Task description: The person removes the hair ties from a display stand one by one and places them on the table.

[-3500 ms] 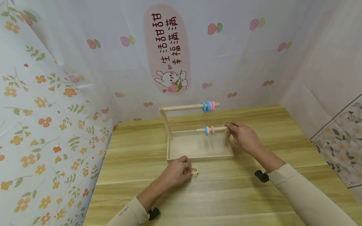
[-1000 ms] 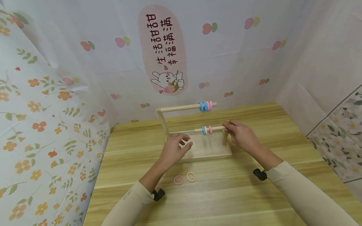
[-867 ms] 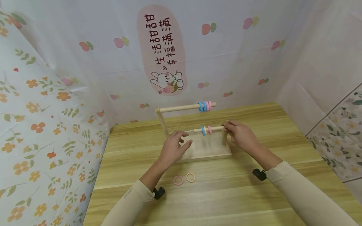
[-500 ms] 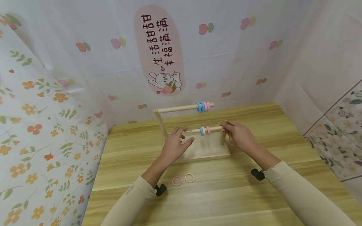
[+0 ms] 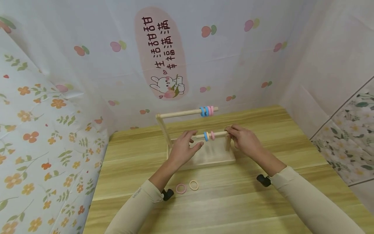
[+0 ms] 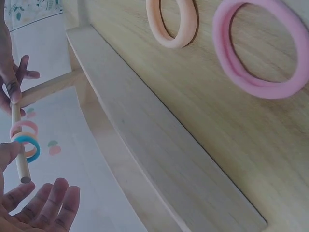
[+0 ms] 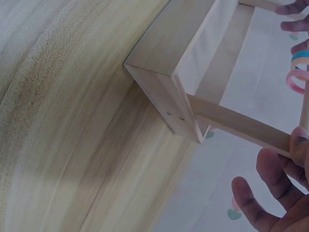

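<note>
A wooden stand carries two horizontal rods. My right hand [image 5: 243, 139] pinches the right end of the lower rod [image 5: 220, 134], where it meets its short post [image 5: 228, 143]. On that rod hang a blue ring [image 5: 205, 136], a cream ring and a pink ring [image 5: 212, 135]. My left hand [image 5: 182, 149] hovers by the rod's free left end, thumb and fingers spread apart, holding nothing. In the left wrist view the rod tip [image 6: 24, 178] lies between the left thumb and fingers; contact cannot be told. Blue rings and pink rings [image 5: 211, 110] sit on the upper rod [image 5: 181, 113].
A loose pink ring [image 5: 181, 188] and a loose cream ring [image 5: 194, 185] lie flat on the wooden table [image 5: 233, 201] before the stand's tray [image 5: 204, 165]. The stand's tall left post [image 5: 164, 131] rises behind my left hand. Patterned cloth [image 5: 228, 65] hangs behind and at both sides.
My left hand has left the cream ring on the table and risen to the lower rod's free end, edging closer over the last second. The right hand keeps its hold. The view drifts slightly.
</note>
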Demonstrator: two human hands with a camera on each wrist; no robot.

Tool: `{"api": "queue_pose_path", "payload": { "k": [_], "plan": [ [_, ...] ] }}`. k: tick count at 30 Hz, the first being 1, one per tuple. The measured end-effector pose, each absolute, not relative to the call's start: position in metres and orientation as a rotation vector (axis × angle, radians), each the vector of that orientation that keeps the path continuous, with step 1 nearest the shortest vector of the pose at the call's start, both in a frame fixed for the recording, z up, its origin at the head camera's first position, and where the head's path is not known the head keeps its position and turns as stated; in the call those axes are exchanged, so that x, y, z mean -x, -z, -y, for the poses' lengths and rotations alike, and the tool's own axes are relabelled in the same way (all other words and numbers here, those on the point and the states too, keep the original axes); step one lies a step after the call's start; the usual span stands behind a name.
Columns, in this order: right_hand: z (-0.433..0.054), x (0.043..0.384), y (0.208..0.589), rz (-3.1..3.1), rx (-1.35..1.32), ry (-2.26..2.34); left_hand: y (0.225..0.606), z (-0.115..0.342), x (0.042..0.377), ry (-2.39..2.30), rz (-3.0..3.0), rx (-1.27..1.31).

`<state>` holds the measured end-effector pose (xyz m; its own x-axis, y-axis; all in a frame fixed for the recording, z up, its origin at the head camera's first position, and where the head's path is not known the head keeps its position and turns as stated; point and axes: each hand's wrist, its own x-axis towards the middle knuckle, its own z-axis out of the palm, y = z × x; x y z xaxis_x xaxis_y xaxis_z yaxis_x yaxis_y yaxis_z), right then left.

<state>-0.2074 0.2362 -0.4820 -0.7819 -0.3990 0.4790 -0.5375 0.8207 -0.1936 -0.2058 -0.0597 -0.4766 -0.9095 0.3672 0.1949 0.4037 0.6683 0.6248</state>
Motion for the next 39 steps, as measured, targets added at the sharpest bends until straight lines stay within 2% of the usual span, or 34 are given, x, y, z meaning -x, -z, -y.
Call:
{"api": "queue_pose_path", "payload": {
  "k": [39],
  "plan": [
    [-0.236,0.205,0.48,2.602,-0.684,-0.432,0.479,0.04,0.214,1.043,2.786,0.698]
  ]
}}
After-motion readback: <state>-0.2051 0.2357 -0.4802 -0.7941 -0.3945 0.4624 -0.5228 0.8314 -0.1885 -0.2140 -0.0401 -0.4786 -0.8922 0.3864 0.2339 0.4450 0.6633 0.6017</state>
